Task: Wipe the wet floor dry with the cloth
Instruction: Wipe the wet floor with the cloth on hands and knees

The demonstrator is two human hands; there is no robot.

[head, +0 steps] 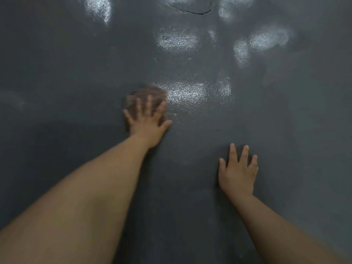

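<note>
Nearest, two bare forearms reach out over the dark grey floor [76, 63]. The right hand [238, 174] lies flat on the floor at near right, fingers straight and spread, holding nothing; it looks like a prop for the body. Farther out and to the left, the left hand [147, 121] presses down with straight, spread fingers on one brown cloth [150, 97], which lies bunched on the floor under the fingers and is blurred, so its folds cannot be read. The cloth looks soft, limp and light, likely heavier and clingier once damp; I judge it handles best with a flat palm over its middle, so pressure spreads and the edges do not roll under. Touching the cloth's right edge is a shiny wet patch [188, 92]. Beyond it, I count roughly five or six more pale glistening patches scattered toward the far side, though some merge. At the far edge lies one thin dark curved line [192, 11], perhaps a crack or a hair.
</note>
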